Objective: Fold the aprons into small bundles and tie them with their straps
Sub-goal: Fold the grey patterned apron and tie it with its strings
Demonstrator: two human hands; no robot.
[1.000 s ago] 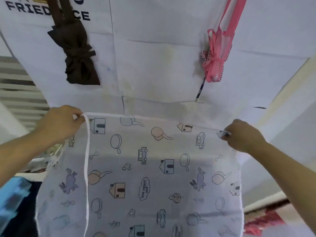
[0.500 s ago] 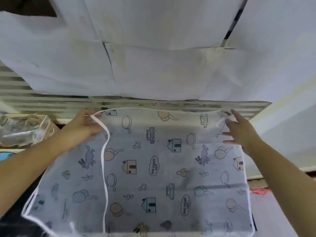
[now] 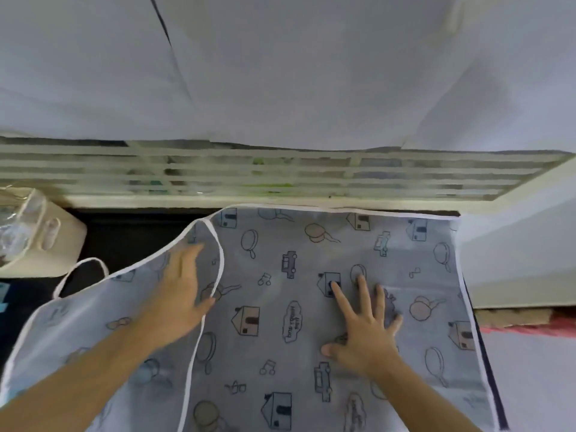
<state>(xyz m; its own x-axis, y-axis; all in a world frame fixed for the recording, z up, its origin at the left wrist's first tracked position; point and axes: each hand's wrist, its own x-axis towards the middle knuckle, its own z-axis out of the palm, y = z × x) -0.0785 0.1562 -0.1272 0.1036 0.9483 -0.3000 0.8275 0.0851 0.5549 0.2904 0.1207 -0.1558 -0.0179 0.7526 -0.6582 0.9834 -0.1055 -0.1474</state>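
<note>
A pale slatted grille [image 3: 280,174] runs across the back just beyond the work, and big white sheets [image 3: 280,73] hang down over its top edge. Through the slats there are smears of green and blue, too blurred to name. At the far left a cream container [image 3: 46,244] with crinkled clear plastic [image 3: 15,226] in it sits on the dark table [image 3: 131,235]; its left side is cut off by the edge of view. On the right a white ledge [image 3: 514,260] crowds the cloth's edge, with a strip of something brown and a pink-red band [image 3: 530,330] below it, neither clear enough to identify.

The apron [image 3: 280,307], grey with little houses, pans and cars printed on it and white piping round the edge, lies spread on the table in front of the person, its far hem just short of the grille. Its left part is folded over, the piped edge curving down the middle, and a white strap [image 3: 81,269] loops out onto the dark table at the left. The near end of the apron runs out of the bottom of the view.

The left hand [image 3: 184,294] lies flat on the folded flap, fingers straight and together. The right hand [image 3: 364,322] is pressed palm-down on the cloth with its fingers spread wide.

A moment ago both hands were up at the far corners of the apron, and a second ago they were pinching those corners with the cloth held up; now it is laid down and they have come inward to flatten it. The brown and pink bundles hanging above then are out of view.
</note>
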